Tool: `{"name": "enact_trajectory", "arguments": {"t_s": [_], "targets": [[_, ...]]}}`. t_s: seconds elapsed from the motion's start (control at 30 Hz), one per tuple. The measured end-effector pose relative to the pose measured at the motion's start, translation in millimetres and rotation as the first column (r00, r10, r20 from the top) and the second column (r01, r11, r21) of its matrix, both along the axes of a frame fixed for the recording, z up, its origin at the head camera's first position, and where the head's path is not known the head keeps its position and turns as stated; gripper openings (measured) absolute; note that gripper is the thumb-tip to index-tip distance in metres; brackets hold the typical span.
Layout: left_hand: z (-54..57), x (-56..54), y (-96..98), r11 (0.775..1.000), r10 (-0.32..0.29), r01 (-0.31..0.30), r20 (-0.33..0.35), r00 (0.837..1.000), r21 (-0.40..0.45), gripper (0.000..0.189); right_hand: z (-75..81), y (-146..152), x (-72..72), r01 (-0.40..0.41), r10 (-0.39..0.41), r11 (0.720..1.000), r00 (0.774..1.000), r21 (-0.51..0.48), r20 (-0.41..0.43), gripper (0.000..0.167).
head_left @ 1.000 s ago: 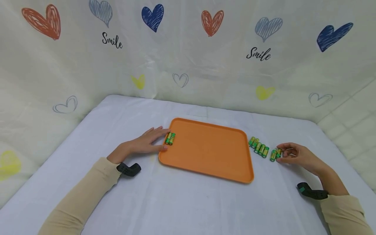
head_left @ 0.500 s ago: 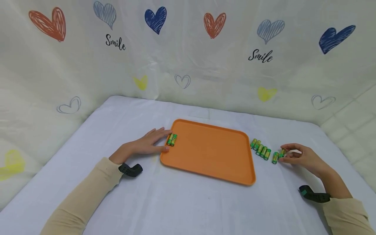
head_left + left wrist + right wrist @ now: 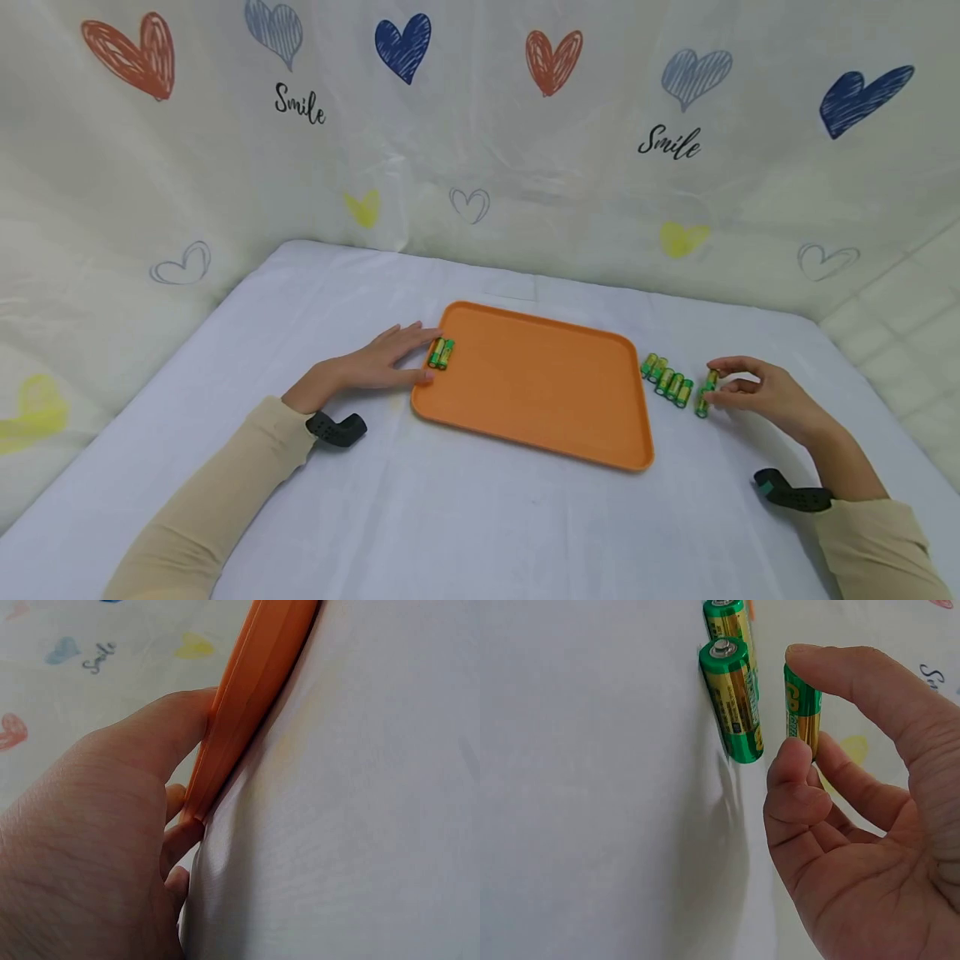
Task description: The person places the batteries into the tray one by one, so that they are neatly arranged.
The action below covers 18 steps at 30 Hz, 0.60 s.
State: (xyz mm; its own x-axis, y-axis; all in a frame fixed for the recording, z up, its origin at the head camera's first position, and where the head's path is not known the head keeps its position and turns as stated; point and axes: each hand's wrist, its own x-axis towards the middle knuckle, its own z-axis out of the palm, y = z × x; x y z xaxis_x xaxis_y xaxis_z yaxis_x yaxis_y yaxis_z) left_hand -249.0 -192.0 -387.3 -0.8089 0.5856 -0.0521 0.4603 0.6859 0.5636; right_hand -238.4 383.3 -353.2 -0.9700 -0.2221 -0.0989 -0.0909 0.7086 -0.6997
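An orange tray (image 3: 532, 387) lies on the white-covered table. My left hand (image 3: 378, 362) rests at its left edge, thumb and forefinger spread and touching the rim; in the left wrist view the thumb lies against the tray's side (image 3: 247, 697). Two green-and-gold batteries (image 3: 441, 353) lie side by side inside the tray by that hand. Right of the tray, my right hand (image 3: 776, 400) pinches a battery (image 3: 802, 701) upright between thumb and fingertips. Another battery (image 3: 733, 701) lies on the cloth just beside it, partly overlapped by the hand in the head view.
Several more batteries (image 3: 667, 380) lie in a slanting row on the cloth between the tray's right edge and my right hand. A white backdrop (image 3: 495, 150) with printed hearts hangs behind the table. Each wrist wears a black strap-on device (image 3: 791, 492).
My right hand has picked up the outermost battery and shifted slightly left with it, over the neighbouring one. My left hand stays at the tray's edge. The head view has shifted slightly.
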Motion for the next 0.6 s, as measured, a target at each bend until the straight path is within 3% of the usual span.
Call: {"name": "enact_trajectory", "arguments": {"t_s": [0.27,0.6], "targets": [[1.6,0.0,1.4,1.0,-0.002,0.002,0.002,1.0,0.005,0.079,9.6,-21.9,-1.4,-0.015,0.015,0.999,1.0,0.04,0.008,0.067],[-0.4,-0.7,1.3,1.0,0.002,-0.002,-0.002,1.0,-0.005,0.078,14.9,-45.4,-4.6,-0.05,0.049,0.999,0.998,-0.008,-0.024,0.065]]}}
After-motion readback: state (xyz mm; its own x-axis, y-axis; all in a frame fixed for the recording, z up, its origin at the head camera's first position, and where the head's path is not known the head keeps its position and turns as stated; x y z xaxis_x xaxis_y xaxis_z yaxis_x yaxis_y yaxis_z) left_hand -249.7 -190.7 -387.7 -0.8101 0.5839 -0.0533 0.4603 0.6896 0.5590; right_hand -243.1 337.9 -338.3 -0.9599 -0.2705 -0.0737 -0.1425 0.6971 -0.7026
